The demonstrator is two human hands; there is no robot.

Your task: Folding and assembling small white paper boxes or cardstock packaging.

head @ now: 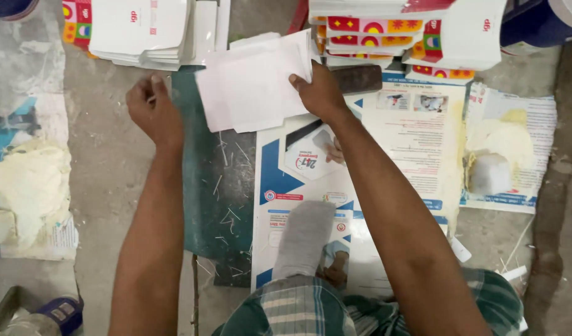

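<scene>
Covering most of the floor (118,155) under the person is a big printed poster sheet (417,143), blue and white, with a dark green mat (217,186) beside it strewn with thin paper slivers. Two stacks of white and red-yellow printed cartons sit at the far edge, one at the left (143,31) and one at the right (423,37). Pale lumps of paste lie on printed sheets at either side, left (28,186) and right (497,143).

A bundle of white paper blanks (255,84) lies across the mat and the poster's far end. The right hand (320,93) presses on its right edge, its grip clamped on the blanks. The left hand (152,109) rests on the floor just left of the mat, fingers curled together, holding nothing visible. A dark block (361,78) sits just behind the right hand.
</scene>
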